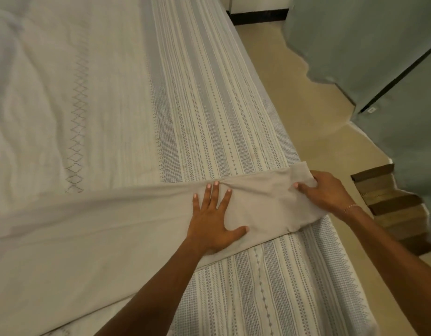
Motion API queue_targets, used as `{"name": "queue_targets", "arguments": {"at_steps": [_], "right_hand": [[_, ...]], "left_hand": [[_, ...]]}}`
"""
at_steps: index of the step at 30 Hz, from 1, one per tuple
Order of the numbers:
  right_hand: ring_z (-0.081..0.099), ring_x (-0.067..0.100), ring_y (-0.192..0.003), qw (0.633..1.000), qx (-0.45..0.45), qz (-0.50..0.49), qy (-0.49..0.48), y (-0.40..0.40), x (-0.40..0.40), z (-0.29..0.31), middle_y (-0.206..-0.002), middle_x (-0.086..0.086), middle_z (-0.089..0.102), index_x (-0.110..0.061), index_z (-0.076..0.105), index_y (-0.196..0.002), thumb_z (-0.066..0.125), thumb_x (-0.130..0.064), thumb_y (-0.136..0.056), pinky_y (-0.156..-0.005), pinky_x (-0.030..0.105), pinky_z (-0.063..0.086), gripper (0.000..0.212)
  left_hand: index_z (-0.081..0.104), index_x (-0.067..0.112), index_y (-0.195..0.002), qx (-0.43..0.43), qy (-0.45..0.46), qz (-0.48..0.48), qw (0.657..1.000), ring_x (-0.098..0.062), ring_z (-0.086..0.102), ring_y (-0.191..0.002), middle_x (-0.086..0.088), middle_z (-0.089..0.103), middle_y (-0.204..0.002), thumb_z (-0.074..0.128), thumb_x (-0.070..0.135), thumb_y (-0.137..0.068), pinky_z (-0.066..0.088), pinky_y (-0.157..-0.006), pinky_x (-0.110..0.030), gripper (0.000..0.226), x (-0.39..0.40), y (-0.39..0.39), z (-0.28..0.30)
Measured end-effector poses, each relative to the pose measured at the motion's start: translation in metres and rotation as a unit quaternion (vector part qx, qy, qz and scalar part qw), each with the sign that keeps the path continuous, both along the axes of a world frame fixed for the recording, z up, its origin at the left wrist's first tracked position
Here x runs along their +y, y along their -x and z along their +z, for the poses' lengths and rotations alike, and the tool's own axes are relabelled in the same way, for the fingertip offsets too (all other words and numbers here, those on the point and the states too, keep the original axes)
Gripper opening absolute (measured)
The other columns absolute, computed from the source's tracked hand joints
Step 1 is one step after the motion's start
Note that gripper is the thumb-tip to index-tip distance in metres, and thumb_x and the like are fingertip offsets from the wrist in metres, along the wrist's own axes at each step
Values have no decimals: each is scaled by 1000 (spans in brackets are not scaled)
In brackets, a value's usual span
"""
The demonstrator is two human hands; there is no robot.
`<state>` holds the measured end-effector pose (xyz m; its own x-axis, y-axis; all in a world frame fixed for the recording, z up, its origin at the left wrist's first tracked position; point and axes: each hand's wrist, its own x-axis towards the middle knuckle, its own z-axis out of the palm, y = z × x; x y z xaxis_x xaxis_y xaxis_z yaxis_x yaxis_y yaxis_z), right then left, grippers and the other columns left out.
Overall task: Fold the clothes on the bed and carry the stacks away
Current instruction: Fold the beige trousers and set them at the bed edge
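Cloth is lying across the bed; my left hand is pressing it flat, fingers spread, while my right hand is pinching its end. Tugging unevenly risks wrinkling the fold.

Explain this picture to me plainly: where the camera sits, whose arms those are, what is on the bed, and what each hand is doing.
The single picture comes from a camera worn on a person's head, looking down, so the arms are the wearer's own. There is no machine. A long beige garment lies spread across the patterned bedspread. The left hand presses flat on the garment with fingers spread. The right hand, with a thin bracelet at its wrist, grips the garment's end near the bed's edge. Nothing is lifted.
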<state>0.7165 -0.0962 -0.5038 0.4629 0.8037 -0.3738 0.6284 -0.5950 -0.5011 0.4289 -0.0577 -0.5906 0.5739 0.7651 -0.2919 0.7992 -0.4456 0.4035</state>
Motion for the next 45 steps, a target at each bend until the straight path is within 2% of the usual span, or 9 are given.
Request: {"name": "queue_targets", "arguments": {"at_steps": [2,7,15,19,24,29,32,37,45], "right_hand": [[62,29,-87,998,-48,32,-38,33,5,16,-92,4,67,-11,70,-106,64,-25,-96,-71,32,42,18],[63,22,-69,971,-123,168,-116,164,6,52,-86,1,73,-27,64,-117,49,-26,-102,-57,29,45,21],[57,13,-88,926,65,361,-93,276,-7,8,-98,-3,64,-25,63,-112,39,-56,-98,-78,39,52,42],[48,36,-132,914,-170,339,-143,286,-6,-41,-142,14,54,-18,54,-140,43,-64,-92,-106,55,44,68],[-12,41,-153,912,-196,359,7,308,-7,-83,-167,17,-8,-31,7,-162,22,-87,-88,-120,66,-5,94],[40,43,-139,960,-197,128,-151,298,-5,-79,-152,24,39,-7,39,-145,48,-44,-102,-109,56,39,57],[58,38,-110,991,-70,-85,-76,270,0,-70,-124,17,59,-6,50,-130,61,-45,-95,-82,41,49,53],[56,17,-65,987,150,-44,-39,223,5,-61,-67,-2,59,-11,57,-72,70,-43,-92,-55,28,35,40],[54,18,-61,969,180,-60,-158,190,-8,-60,-67,9,63,-14,62,-75,73,-36,-91,-59,34,44,29]], "left_hand": [[13,27,-161,-135,163,107,972,-19,-7,-155,-1,-6,-169,40,89,-77,1,-125,-52,108,1,-4,30],[67,25,-119,-441,449,348,695,-24,72,-103,-5,74,-114,67,69,-77,56,-95,-47,61,9,11,107],[69,11,-116,-414,346,563,626,-29,74,-93,-9,77,-101,78,36,-87,61,-84,-46,40,9,138,69],[64,15,-115,-397,306,568,653,-18,69,-92,-1,72,-101,63,46,-96,60,-78,-35,36,1,181,46],[64,15,-115,-356,155,542,745,-15,62,-91,3,66,-101,57,43,-100,49,-82,-33,33,6,209,24],[48,4,-140,-170,-175,373,895,-28,51,-123,-15,56,-133,64,23,-96,43,-102,-35,50,-7,208,17],[29,12,-156,-51,-167,140,975,-28,30,-148,-14,34,-159,43,48,-103,26,-122,-44,66,-22,208,1],[-5,20,-161,41,-117,82,989,-18,-17,-154,-4,-15,-168,19,69,-101,4,-127,-47,82,-30,212,-19],[-10,23,-161,25,-102,55,993,-15,-22,-152,0,-22,-167,19,69,-100,-2,-127,-44,82,-24,180,-18]]}}
